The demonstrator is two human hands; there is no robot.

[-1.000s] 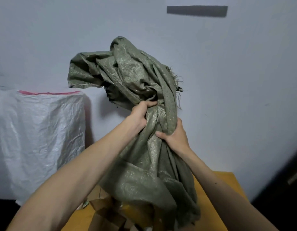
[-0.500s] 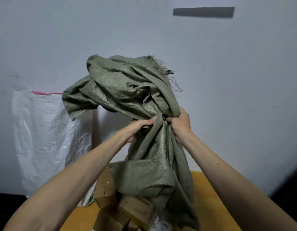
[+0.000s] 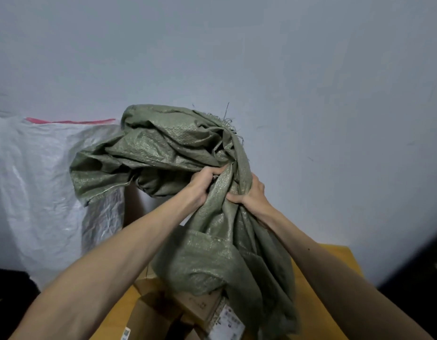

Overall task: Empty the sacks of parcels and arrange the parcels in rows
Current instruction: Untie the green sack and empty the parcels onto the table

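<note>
Head view: left hand (image 3: 202, 185), right hand (image 3: 251, 195) clench green woven sack (image 3: 163, 148), seemingly emptied, over brown cardboard parcels (image 3: 198, 305); white woven sack (image 3: 40, 180) pending; no rows.

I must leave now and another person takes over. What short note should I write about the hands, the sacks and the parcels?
Left hand: grips the bunched green sack, raised over the wooden table.
Right hand: grips the same sack beside it.
Cardboard parcels: heaped on the table under the sack's hanging end.
Done: green sack hangs limp, probably emptied.
Left: set it aside, empty the white sack standing at the left, arrange parcels in rows.
</note>
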